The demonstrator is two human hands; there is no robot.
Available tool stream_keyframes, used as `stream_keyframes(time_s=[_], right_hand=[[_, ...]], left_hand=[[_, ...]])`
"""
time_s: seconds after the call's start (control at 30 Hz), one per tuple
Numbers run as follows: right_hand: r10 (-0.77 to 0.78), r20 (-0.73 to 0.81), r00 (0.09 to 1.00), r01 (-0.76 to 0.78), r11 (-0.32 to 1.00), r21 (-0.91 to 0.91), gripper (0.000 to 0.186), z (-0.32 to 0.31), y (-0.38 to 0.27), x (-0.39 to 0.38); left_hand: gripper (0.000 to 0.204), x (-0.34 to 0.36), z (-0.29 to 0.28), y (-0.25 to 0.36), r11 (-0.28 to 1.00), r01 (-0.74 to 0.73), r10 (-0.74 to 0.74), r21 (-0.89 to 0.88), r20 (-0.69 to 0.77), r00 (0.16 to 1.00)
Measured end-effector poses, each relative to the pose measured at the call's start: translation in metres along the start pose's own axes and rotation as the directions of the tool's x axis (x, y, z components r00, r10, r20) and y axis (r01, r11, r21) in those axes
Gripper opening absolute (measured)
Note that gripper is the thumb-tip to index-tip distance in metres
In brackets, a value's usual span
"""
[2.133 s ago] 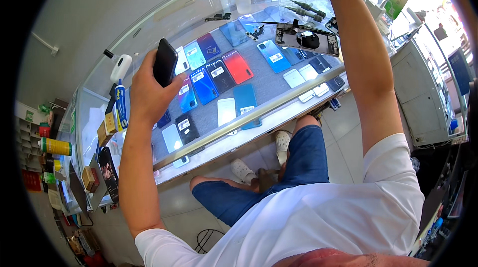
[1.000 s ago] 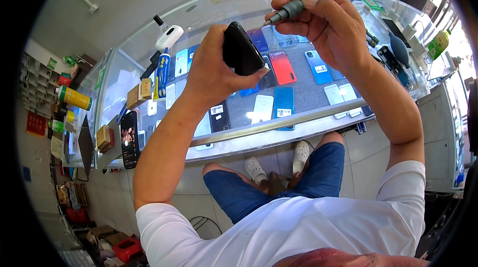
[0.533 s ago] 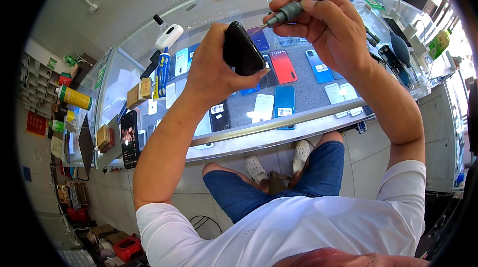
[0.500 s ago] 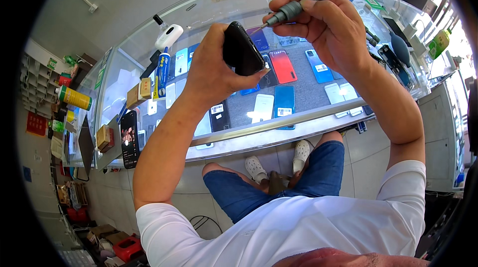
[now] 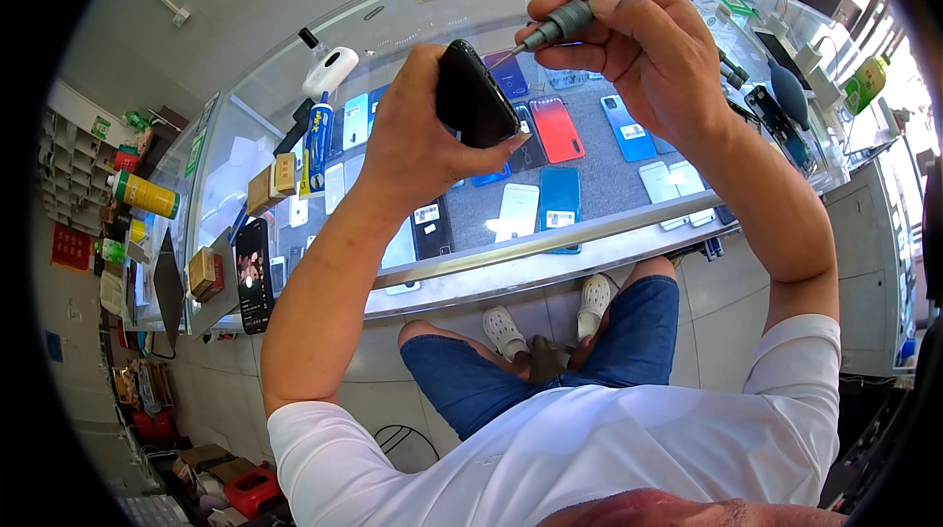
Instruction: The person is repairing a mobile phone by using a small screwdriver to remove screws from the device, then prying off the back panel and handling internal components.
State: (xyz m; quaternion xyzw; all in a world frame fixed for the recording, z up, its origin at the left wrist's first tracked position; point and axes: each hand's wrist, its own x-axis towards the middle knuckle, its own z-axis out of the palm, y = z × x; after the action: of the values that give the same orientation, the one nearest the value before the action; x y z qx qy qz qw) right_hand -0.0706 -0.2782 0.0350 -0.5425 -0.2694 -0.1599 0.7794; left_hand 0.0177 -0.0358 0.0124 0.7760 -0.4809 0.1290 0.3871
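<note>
My left hand (image 5: 405, 129) is closed around a black smartphone (image 5: 470, 100), held tilted above the glass counter with its edge toward my other hand. Between the fingers of my right hand (image 5: 648, 51) is a grey precision screwdriver (image 5: 568, 24), gripped by its thick ridged handle. Its thin shaft points down and left at the phone's right edge. The tip is at or very near that edge; whether it touches I cannot tell.
Below my hands stretches a glass display counter (image 5: 550, 240) with several phones inside, among them a red phone (image 5: 557, 130). To the left stand a blue and yellow tube (image 5: 316, 149), a white rounded device (image 5: 330, 73) and a lit phone (image 5: 255, 277). A blue air blower (image 5: 789, 98) lies right.
The phone and the screwdriver have shifted very slightly, the screwdriver a touch to the left. Both hands keep the same grip.
</note>
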Motion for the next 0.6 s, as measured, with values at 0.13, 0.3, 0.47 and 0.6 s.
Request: stream_keyframes(time_s=[0.13, 0.3, 0.47, 0.6], right_hand=[[-0.002, 0.000, 1.000, 0.002, 1.000, 0.001, 0.015, -0.001, 0.001, 0.000], [0.003, -0.011, 1.000, -0.004, 1.000, -0.027, 0.015, -0.001, 0.001, 0.000], [-0.027, -0.076, 0.997, 0.004, 0.958, -0.287, 0.024, -0.002, -0.002, -0.001], [-0.215, -0.174, 0.961, 0.110, 0.874, -0.474, 0.035, 0.021, -0.009, -0.004]], left_hand=[[0.077, 0.000, 0.000, 0.000, 1.000, 0.002, -0.002, -0.003, -0.001, 1.000], [0.077, -0.001, 0.000, 0.000, 1.000, 0.015, -0.015, -0.001, 0.002, 1.000], [0.077, 0.000, 0.000, 0.000, 0.999, 0.021, -0.021, -0.029, 0.000, 1.000], [0.087, -0.001, 0.003, 0.001, 0.998, -0.050, 0.048, -0.023, -0.081, 0.996]])
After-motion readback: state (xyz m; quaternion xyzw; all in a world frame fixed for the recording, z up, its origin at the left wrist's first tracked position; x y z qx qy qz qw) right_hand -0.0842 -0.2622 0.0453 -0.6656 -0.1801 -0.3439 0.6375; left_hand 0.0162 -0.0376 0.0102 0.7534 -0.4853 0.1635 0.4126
